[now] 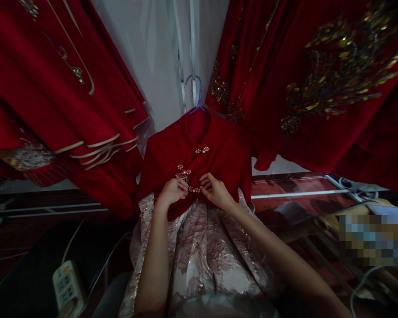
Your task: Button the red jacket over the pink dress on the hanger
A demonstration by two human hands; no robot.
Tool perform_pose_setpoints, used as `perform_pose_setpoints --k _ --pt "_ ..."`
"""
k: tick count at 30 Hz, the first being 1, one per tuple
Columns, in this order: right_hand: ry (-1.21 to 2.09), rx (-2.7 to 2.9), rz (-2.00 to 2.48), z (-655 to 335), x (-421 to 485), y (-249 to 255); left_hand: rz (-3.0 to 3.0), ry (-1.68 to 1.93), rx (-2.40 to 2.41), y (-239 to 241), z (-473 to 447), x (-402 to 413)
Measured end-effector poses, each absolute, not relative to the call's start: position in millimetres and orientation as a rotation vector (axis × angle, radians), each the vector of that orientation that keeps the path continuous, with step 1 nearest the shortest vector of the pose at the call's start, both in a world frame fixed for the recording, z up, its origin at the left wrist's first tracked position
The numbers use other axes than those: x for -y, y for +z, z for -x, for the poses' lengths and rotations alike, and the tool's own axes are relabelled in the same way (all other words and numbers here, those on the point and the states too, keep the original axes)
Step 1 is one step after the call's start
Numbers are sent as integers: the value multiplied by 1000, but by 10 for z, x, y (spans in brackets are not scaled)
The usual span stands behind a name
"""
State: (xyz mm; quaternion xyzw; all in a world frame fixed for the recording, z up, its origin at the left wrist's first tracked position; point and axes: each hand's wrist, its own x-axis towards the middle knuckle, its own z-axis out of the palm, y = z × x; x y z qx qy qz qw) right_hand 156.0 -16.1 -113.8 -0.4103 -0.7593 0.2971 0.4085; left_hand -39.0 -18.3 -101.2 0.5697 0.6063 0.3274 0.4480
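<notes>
A red jacket (172, 148) with a crossed front hangs on a purple hanger (199, 95). Jewelled ornaments (202, 150) are fixed on its chest, and a beaded brooch (183, 173) with a small fringe lies lower on its left side. My left hand (176, 191) pinches the left end of a short beaded chain (194, 190) near the hem. At the chain's other end is my right hand (215, 189), its fingers bent against the red cloth; what lies between its fingertips is hidden. A pale brocade skirt (199, 251) spreads below the jacket, under my forearms.
Red garments with pale piping (96, 101) hang at the left. On the right is a red garment with gold sequin embroidery (345, 62). A white power strip (68, 285) lies lower left, cables around it. White rack bars (295, 193) run low behind.
</notes>
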Motion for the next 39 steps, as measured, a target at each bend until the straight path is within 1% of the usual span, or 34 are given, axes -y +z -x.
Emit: perform_pose_setpoints --k 5,8,12,20,30,37,39 --pt "675 1813 1063 -1697 197 -744 -1652 758 -1558 -942 447 222" --pt "667 1791 1074 -1729 215 -653 -1795 683 -1637 -932 338 227" --pt "707 1840 1068 -1724 187 -751 -1934 570 -1805 -924 186 235" --pt "935 1932 1054 -1628 91 -1169 -1972 566 -1790 -920 144 220" --pt "1004 1889 1041 -1504 127 -1326 -1942 722 -1760 -907 151 220" --pt "1020 1803 1075 -1468 126 -1342 -1624 847 -1540 -1078 271 129" --pt "1073 1793 1044 -1510 103 -1288 -1538 929 -1479 -1066 311 108"
